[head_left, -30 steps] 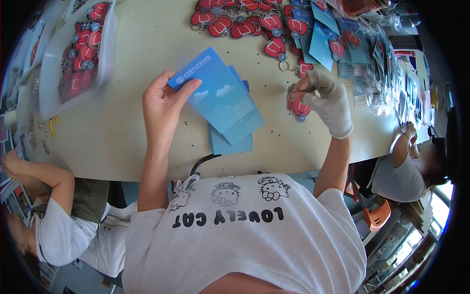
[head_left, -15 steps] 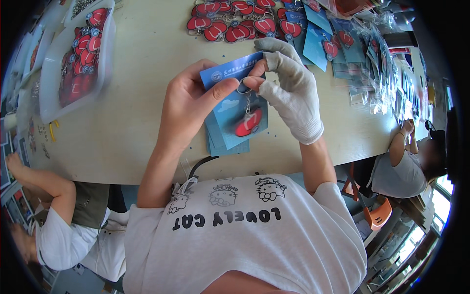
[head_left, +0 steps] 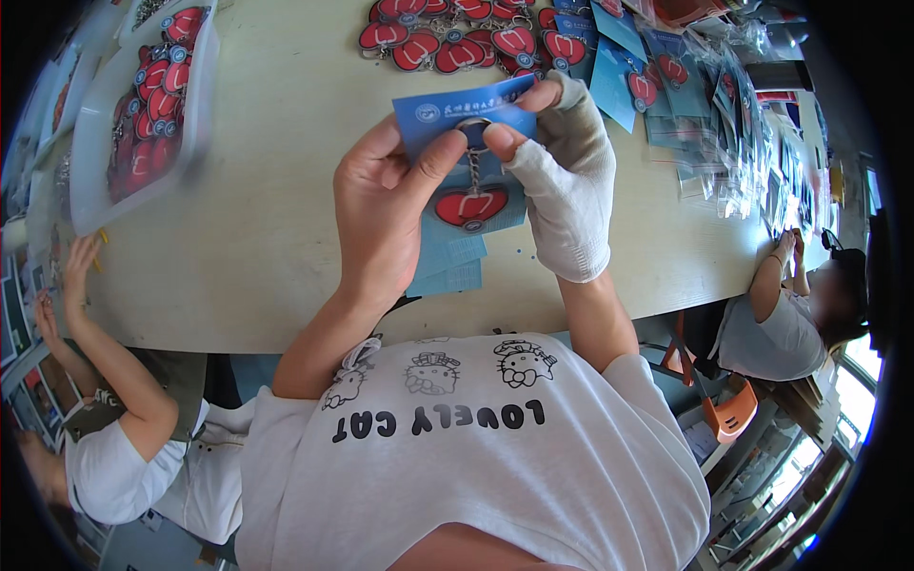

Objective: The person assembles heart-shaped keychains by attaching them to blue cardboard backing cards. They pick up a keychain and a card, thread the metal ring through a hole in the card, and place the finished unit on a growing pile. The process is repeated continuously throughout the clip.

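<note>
Between my hands, above the table, is a blue card (head_left: 427,111) with a red heart-shaped keychain (head_left: 471,206) hanging on a short metal chain against its front. My bare left hand (head_left: 381,200) pinches the card's left side, its thumb pressed on the metal split ring (head_left: 471,125). On the right, my right hand (head_left: 573,186), in a white glove with bare fingertips, grips the card's right edge; its thumb touches the ring from the other side. Fingers behind the card are hidden. Below, more light-blue cards (head_left: 449,277) lie on the table.
Red keychains (head_left: 457,49) lie in a pile at the far side. A translucent bin (head_left: 84,190) of keychains stands left. Blue cards (head_left: 609,84) and clear plastic bags (head_left: 725,162) crowd the right. Co-workers sit left (head_left: 133,457) and right (head_left: 776,338), near an orange chair (head_left: 733,411).
The card has turned more level and risen slightly. The keychain swung from a slant to hanging flat, and my right thumb moved onto the ring. The left co-worker's hands reached to the table edge.
</note>
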Demonstrator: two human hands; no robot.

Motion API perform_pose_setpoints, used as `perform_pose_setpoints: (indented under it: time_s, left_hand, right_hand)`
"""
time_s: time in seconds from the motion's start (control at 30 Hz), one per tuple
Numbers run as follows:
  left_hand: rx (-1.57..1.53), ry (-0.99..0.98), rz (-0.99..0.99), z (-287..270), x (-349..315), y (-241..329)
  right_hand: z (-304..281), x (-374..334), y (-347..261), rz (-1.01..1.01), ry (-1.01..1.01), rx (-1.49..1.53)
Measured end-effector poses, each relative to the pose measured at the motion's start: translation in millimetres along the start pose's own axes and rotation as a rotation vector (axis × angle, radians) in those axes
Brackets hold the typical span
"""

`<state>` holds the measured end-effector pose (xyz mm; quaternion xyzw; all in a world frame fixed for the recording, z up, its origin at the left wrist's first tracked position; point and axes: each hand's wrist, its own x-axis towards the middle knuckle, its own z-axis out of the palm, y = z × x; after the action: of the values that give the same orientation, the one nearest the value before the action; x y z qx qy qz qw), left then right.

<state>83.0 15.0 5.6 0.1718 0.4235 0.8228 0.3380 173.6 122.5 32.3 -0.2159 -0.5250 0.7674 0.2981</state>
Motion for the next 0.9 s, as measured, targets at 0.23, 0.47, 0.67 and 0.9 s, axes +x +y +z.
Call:
perform_pose_setpoints:
  time_s: [0.23,0.47,0.67,0.9]
  left_hand:
    - [0.056,0.017,0.105,2,0,6]
    - [0.146,-0.004,0.061,3,0,1]
    - [0.717,-0.038,0.156,-13,7,0]
    - [1.637,-0.115,0.192,-56,-7,-13]
  right_hand:
    - [7,-1,-4,0.038,-0.053,0.000]
    - [6,-6,1,0.000,-0.067,-0.163]
    - [-34,9,-10,-0.160,-0.065,-0.355]
    - [-127,66,-35,-0.953,0.410,-1.512]
